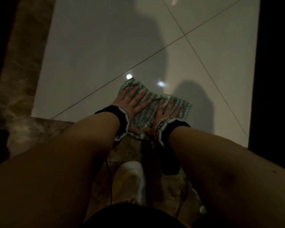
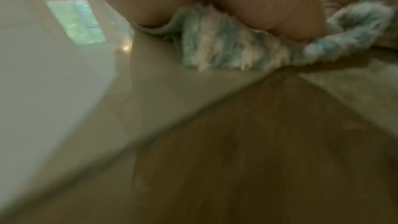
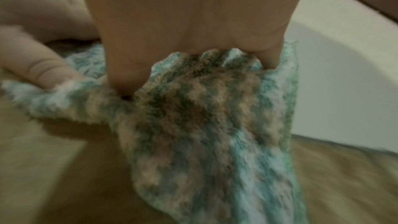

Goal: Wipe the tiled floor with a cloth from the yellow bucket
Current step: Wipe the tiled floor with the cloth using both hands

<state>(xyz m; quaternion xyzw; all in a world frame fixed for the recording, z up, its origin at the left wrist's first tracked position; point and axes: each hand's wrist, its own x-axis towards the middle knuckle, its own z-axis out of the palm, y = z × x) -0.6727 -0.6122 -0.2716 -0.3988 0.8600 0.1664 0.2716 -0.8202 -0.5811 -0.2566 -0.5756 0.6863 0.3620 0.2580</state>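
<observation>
A green-and-white fluffy cloth (image 1: 152, 112) lies flat on the glossy pale tiled floor (image 1: 97, 55), its near edge over a brown marbled border strip. My left hand (image 1: 133, 102) presses on the cloth's left half with spread, straight fingers. My right hand (image 1: 169, 111) lies flat on its right half, thumbs nearly meeting at the near edge. In the left wrist view my palm (image 2: 247, 2) sits on the cloth (image 2: 226, 47). The right wrist view shows my right palm (image 3: 193, 14) on the cloth (image 3: 215, 134), with my left thumb (image 3: 38, 64) beside it. The yellow bucket is not in view.
A brown marbled border (image 1: 18, 76) runs along the left and under my knees. A dark vertical edge (image 1: 276, 71) stands on the right. My white shoe (image 1: 130, 180) rests on the border below my arms. Pale tiles with diagonal grout lines stretch ahead.
</observation>
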